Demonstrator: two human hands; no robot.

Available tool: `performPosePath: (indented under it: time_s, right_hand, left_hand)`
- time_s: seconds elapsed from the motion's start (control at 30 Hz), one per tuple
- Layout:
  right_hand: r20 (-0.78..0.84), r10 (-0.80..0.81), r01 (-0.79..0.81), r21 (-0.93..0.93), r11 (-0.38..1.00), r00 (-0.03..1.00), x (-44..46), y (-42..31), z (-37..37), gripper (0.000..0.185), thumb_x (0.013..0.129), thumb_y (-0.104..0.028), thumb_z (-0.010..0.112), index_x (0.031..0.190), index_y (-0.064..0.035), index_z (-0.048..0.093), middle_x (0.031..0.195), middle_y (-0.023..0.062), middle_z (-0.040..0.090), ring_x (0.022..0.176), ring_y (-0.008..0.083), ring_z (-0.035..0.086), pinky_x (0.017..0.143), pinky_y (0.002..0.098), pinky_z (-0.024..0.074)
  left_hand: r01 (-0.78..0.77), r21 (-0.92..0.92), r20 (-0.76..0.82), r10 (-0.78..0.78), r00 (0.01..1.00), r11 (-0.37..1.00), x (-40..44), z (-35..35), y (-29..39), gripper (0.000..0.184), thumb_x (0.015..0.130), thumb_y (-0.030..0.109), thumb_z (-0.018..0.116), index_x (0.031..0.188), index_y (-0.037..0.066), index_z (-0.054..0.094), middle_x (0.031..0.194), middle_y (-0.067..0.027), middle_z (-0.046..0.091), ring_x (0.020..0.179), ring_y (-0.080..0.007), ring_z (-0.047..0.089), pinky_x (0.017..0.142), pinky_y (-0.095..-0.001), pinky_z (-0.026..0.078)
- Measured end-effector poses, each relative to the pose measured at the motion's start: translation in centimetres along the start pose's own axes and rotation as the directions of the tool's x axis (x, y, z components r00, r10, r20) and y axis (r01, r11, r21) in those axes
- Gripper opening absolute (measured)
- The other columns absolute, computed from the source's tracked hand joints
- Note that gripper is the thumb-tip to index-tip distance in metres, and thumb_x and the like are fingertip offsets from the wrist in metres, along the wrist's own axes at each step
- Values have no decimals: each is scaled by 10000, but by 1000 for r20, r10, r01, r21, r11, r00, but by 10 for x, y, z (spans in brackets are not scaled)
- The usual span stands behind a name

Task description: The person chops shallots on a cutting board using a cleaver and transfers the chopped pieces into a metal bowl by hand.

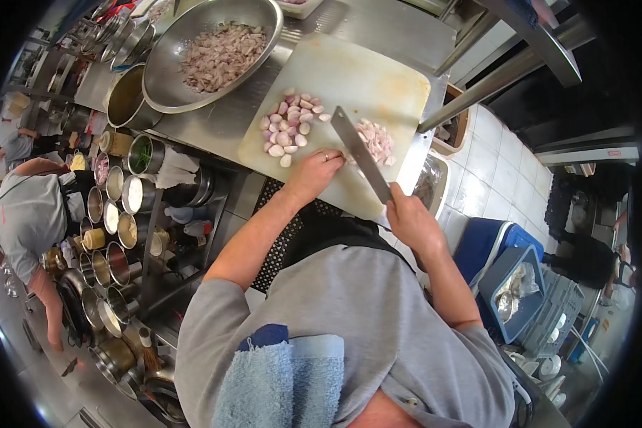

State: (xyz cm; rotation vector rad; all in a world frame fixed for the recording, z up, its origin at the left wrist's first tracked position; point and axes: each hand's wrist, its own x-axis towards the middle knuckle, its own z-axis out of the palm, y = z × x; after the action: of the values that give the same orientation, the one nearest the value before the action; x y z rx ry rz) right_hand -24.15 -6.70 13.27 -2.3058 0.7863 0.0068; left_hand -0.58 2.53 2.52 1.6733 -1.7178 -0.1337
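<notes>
Steel-bladed and broad, a kitchen knife [360, 150] is gripped by its handle in the closed right hand [412, 217], its blade slanting forward and to the left over a pale cutting board [349, 71]. The left hand [315, 173], a ring on one finger, has its fingers bent and drawn close together at the board's near side, left of the blade; whether they pinch anything cannot be told.

Just ahead of the left hand lies a cluster of whole peeled shallots [287, 128], white and pinkish purple. Cut shallot pieces [376, 141] are heaped on the board beyond the right hand, on the right side of the blade.

Farther ahead and to the left of both hands, a wide metal bowl [160, 68] holds many more cut shallots [225, 55], with a deep metal pot [125, 100] beside it. The board rests on a stainless-steel table [378, 28].

Well to the left of the left hand stand rows of metal containers, one holding chopped greens [144, 154], and beyond them a person in a grey shirt [36, 207]. To the right of the right hand, lower down, are a white bin [442, 175] and a blue cooler [474, 239].
</notes>
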Motion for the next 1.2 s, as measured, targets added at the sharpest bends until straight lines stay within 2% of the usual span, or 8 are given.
performPosePath:
  time_s: [0.1,0.2,0.33,0.4,0.5,0.6,0.8,1.2]
  right_hand:
    - [72,47,-45,-17,999,996,-14,-5,-18,249,946,-111,512,1141,32,454,756,325,616,782,497,623,737,594,455]
    - [127,-9,7,17,1000,992,-13,11,-5,250,958,-128,511,1140,39,473,764,325,622,770,492,627,729,577,462]
    - [226,196,-236,166,958,954,-1,15,-7,228,961,-139,514,1111,29,479,788,329,629,789,492,632,737,564,464]
    - [194,207,-241,176,954,959,3,15,-9,222,963,-144,515,1106,21,472,810,331,631,804,500,628,744,566,460]
    - [134,164,-185,163,969,977,5,23,0,215,962,-147,517,1094,15,465,820,335,631,807,515,620,745,573,457]
    - [107,134,-149,150,977,985,2,20,5,214,958,-141,518,1083,22,459,801,338,624,800,530,610,738,584,456]
    - [32,11,-12,37,999,999,-7,23,23,213,945,-96,522,1095,28,437,761,328,618,735,498,615,684,579,452]
    - [147,-22,41,-129,991,989,3,2,17,210,898,-36,507,1067,44,411,676,309,606,704,483,638,664,570,494]
  left_hand:
    - [207,177,-33,-204,978,962,-6,-21,0,170,824,-14,618,969,27,696,1084,-101,692,1003,-300,648,877,-381,542]
    - [250,378,-87,-235,968,891,9,-62,5,178,793,3,615,950,22,697,1067,-110,686,1037,-331,611,915,-405,514]
    - [200,458,54,-252,966,866,13,-51,-20,167,768,72,653,920,15,694,972,-118,680,1018,-338,585,911,-436,493]
    - [126,498,91,-197,976,858,22,-50,-22,169,758,93,665,906,15,691,914,-119,678,976,-334,589,883,-442,495]
    - [69,273,362,-169,917,960,30,-56,-2,155,773,113,673,894,17,687,852,-126,676,952,-328,593,864,-444,487]
    - [239,0,532,-202,822,971,32,-37,7,173,797,130,690,923,11,688,833,-146,678,880,-329,620,803,-427,500]
    - [240,-139,216,-207,954,961,24,-25,7,131,828,84,689,928,2,707,858,-171,681,795,-349,655,722,-415,522]
    - [255,-74,232,-232,945,964,25,-15,12,156,793,52,687,935,15,740,886,-190,699,850,-374,665,769,-430,540]
